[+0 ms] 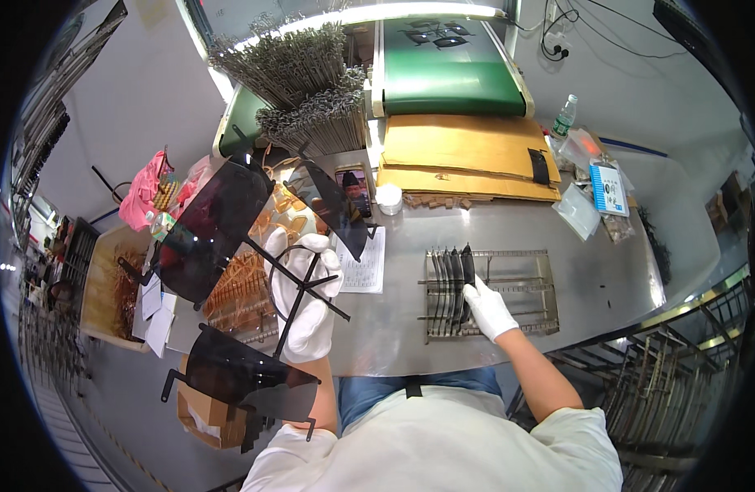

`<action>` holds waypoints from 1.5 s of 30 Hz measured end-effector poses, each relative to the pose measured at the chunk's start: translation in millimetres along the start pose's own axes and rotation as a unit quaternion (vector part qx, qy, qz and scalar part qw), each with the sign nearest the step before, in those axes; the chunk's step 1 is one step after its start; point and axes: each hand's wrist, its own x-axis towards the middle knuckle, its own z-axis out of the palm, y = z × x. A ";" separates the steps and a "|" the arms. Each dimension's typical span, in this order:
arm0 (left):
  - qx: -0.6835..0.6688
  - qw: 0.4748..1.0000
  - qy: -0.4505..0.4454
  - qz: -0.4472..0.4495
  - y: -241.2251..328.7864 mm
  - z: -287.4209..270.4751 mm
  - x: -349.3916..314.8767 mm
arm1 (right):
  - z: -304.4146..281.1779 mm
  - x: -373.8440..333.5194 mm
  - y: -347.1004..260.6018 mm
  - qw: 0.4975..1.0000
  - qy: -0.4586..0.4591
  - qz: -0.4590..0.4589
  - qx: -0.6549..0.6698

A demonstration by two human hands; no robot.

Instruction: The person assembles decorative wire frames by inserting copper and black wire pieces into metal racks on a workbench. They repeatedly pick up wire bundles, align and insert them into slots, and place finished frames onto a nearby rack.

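My left hand (304, 307), in a white glove, grips a black branching wire hanger (316, 283) in front of me. Large dark tinted lenses hang from its arms: one lens (218, 225) at upper left, another (341, 205) at upper right and a third lens (250, 373) below. Over the metal table, my gloved right hand (491, 312) pinches the rightmost of several dark lenses (450, 283). These stand upright in a row at the left end of a metal wire rack (551, 287). The rack's right part holds no lenses.
Behind the rack lie cardboard sheets (459, 152) and a green conveyor belt (455, 86) carrying dark lenses. Bundled wire hangers (304, 90) stand at back left. Amber lenses (238, 287) sit left. A bottle (565, 116), plastic bags (615, 228) and a white jar (389, 199) are around.
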 end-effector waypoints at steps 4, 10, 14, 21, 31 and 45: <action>0.015 0.999 0.021 0.022 -0.4 -12.4 -3.0 | 8.4 7.6 27.4 0.999 0.043 -0.011 -0.015; 0.026 1.000 -0.017 0.005 3.8 -8.3 2.7 | 21.5 10.0 50.1 0.990 0.091 -0.096 -0.039; 0.041 0.999 -0.006 0.017 4.6 -8.1 2.2 | 18.9 -3.9 26.0 0.991 0.117 -0.055 -0.031; -0.019 0.997 -0.045 -0.061 0.2 9.8 11.0 | 22.4 -0.9 26.2 0.993 0.100 -0.065 -0.004; 0.252 0.945 0.070 0.197 -31.9 3.1 9.8 | 11.3 4.3 2.0 0.970 0.026 -0.019 -0.239; 0.176 0.971 -0.124 -0.106 -110.8 15.5 30.9 | -26.4 -57.2 -89.7 0.774 -0.354 -0.048 0.523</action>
